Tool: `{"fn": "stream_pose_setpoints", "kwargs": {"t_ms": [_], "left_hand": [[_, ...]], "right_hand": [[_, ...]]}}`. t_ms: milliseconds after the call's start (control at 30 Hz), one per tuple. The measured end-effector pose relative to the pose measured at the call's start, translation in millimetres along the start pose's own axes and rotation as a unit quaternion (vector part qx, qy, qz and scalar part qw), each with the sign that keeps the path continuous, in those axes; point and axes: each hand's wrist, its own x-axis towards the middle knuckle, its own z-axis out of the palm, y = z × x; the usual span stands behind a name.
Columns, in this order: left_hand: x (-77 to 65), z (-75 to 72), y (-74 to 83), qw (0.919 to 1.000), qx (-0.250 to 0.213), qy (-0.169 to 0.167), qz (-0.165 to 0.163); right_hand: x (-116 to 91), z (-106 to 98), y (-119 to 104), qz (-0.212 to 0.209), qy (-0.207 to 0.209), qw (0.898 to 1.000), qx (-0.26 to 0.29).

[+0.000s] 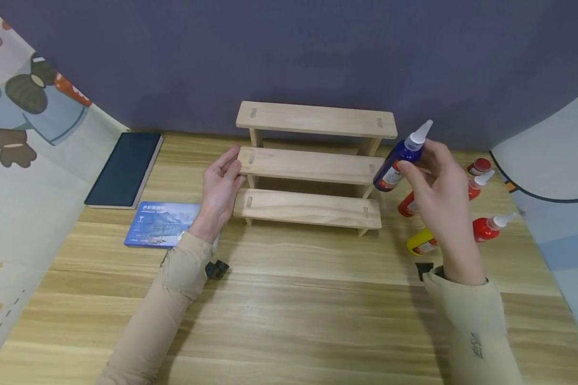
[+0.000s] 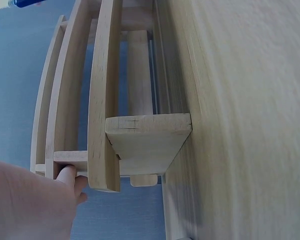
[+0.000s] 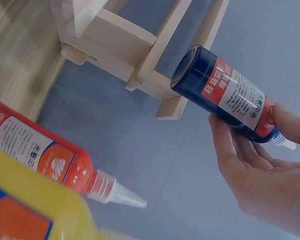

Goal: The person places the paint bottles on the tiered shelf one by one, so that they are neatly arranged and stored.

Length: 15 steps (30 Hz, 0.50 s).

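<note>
A three-tier wooden stand (image 1: 313, 163) stands against the back wall. My left hand (image 1: 220, 184) holds the left end of its middle tier, and in the left wrist view the fingers (image 2: 67, 175) curl at the side piece below that tier. Between thumb and fingers, my right hand (image 1: 440, 198) grips a dark blue squeeze bottle (image 1: 398, 163) with a white pointed nozzle. This bottle is tilted, nozzle up and to the right, just off the stand's right end. The right wrist view shows its red-and-white label (image 3: 237, 97) and its base toward the stand.
Right of the stand are a yellow bottle (image 1: 421, 242), red bottles (image 1: 485, 230) and a small red-lidded jar (image 1: 479, 166), partly behind my right hand. On the left lie a dark notebook (image 1: 124, 170) and a blue box (image 1: 160, 223). Small black pieces (image 1: 217, 269) lie near my left sleeve.
</note>
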Motion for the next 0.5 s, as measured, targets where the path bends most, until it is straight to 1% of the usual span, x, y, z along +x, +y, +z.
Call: {"fn": "stream_pose_setpoints", "kwargs": {"t_ms": [133, 300, 500], "left_hand": [[-0.2, 0.2, 0.0, 1.0000, -0.001, 0.000, 0.001], [-0.7, 0.3, -0.2, 1.0000, 0.000, 0.000, 0.003], [-0.6, 0.4, -0.2, 0.9999, 0.010, 0.002, 0.004]], "right_hand": [[8, 5, 0, 0.006, -0.001, 1.000, 0.013], [17, 12, -1, 0.010, -0.003, 1.000, 0.008], [26, 17, -1, 0.008, -0.002, 1.000, 0.017]]}}
